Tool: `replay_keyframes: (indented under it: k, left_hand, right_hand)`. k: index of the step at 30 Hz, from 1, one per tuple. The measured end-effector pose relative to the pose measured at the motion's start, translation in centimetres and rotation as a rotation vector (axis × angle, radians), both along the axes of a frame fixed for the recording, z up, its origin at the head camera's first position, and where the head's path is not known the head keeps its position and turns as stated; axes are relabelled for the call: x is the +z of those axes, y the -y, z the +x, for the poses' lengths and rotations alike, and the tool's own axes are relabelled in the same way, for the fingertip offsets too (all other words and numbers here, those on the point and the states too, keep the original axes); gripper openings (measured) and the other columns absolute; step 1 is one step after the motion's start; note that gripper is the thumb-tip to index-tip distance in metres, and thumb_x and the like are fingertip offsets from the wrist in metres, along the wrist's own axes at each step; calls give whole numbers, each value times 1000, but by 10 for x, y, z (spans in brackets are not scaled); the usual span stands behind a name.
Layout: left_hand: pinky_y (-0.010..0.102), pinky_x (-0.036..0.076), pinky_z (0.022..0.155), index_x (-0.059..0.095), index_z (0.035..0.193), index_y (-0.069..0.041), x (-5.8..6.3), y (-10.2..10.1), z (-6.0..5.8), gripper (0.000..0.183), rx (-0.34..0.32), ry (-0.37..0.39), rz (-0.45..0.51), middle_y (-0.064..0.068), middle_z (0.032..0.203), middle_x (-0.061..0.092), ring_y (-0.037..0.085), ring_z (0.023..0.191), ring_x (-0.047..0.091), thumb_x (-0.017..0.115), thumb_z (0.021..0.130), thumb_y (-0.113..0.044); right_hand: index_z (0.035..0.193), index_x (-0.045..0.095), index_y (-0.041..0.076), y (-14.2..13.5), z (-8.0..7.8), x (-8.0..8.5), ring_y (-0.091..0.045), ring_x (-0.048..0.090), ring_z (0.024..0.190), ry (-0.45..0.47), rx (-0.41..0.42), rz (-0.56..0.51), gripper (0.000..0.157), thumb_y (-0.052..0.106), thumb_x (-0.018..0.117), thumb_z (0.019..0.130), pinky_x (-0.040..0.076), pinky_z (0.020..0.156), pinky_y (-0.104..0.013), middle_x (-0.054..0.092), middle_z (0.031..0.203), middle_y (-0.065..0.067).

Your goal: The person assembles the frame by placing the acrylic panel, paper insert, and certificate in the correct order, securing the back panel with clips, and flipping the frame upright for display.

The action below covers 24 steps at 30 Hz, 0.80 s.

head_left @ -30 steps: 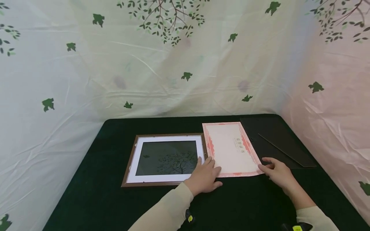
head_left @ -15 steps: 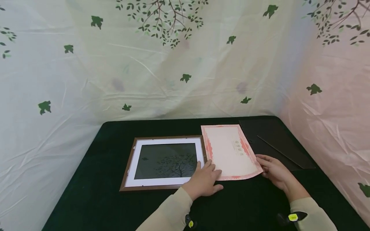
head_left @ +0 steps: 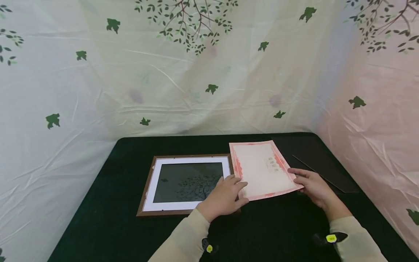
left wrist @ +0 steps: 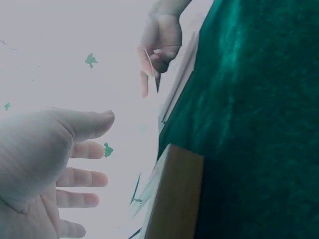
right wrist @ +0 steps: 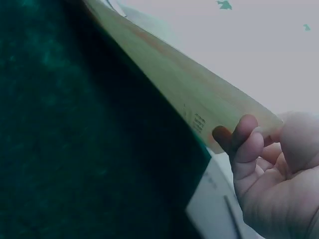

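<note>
In the head view, a sheet of white paper (head_left: pixel 255 167) with a pink decorative border and a few printed characters lies partly raised, its right side tilted upward. My right hand (head_left: pixel 314 187) pinches its near right corner between thumb and fingers; the right wrist view shows the raised underside of the paper (right wrist: pixel 179 89). To the left lies a brown picture frame (head_left: pixel 144 189) with a white mat around dark, reflective glass. My left hand (head_left: pixel 224 196) hovers over the frame's near right corner and overlaps the paper's left edge. Its fingers (left wrist: pixel 82 178) are extended and spread, holding nothing.
A black backing board (head_left: pixel 301 147) with a thin stand leg (head_left: pixel 317 171) lies at the back right, partly behind the paper. Everything rests on a dark green cloth-covered table (head_left: pixel 98 218). Printed fabric curtains (head_left: pixel 183 91) enclose the back and sides.
My right hand has taken hold of the paper's near right corner and raised it. My left hand has shifted slightly left and up, away from the paper's near left corner.
</note>
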<state>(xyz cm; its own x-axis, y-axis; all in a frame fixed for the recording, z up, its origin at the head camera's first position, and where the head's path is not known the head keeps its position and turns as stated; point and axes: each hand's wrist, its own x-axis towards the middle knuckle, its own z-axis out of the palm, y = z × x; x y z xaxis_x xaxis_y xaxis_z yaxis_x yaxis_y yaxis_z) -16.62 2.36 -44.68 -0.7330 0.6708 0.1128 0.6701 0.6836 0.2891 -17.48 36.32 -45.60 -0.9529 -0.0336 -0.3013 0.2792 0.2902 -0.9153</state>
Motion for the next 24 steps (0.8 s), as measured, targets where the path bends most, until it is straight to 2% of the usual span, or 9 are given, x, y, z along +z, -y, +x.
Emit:
replay_keyframes:
  k: [3, 7, 12, 15, 19, 24]
  left_hand:
    - [50, 32, 108, 54, 137, -16, 3, 0, -3, 52, -13, -36, 41, 4, 138, 52, 24, 133, 41, 57, 94, -46]
    - [41, 33, 109, 51, 139, -15, 9, -3, -3, 54, -22, -71, 122, 3, 138, 50, 20, 132, 41, 58, 94, -45]
    - [40, 32, 110, 49, 139, -15, 20, -2, 0, 56, -5, -173, 242, 6, 143, 45, 22, 135, 38, 62, 92, -42]
    - [40, 35, 108, 51, 138, -14, 25, 5, 1, 56, 32, -245, 307, 8, 142, 46, 23, 134, 39, 67, 90, -36]
    - [39, 43, 102, 52, 136, -11, 30, 11, 0, 56, 66, -308, 383, 9, 138, 49, 23, 130, 44, 72, 87, -30]
    - [35, 47, 97, 51, 137, -10, 34, 13, -2, 55, 99, -338, 480, 8, 133, 53, 20, 122, 51, 71, 88, -24]
  right_hand:
    - [145, 39, -1, -3, 3, 15, -17, 64, 78, -47, -10, 7, 48, 15, 47, 101, 54, 71, -32, 61, 109, -3]
    - [144, 39, -3, 2, 7, 40, -16, 65, 79, -121, -3, -2, 49, 19, 49, 101, 55, 72, -31, 62, 109, 1]
    - [142, 41, -5, 29, 4, 69, -13, 65, 76, -234, 6, -22, 50, 23, 51, 101, 54, 67, -26, 65, 105, 6]
    - [141, 44, -3, 56, 0, 82, -13, 66, 80, -288, 28, -32, 50, 24, 53, 100, 55, 72, -26, 64, 112, -1]
    - [140, 47, 0, 87, 2, 95, -15, 64, 82, -361, 59, -61, 47, 22, 55, 99, 55, 70, -27, 59, 124, -17]
    - [139, 50, 4, 115, 5, 110, -18, 60, 76, -467, 109, -53, 44, 20, 56, 99, 52, 64, -27, 58, 123, -20]
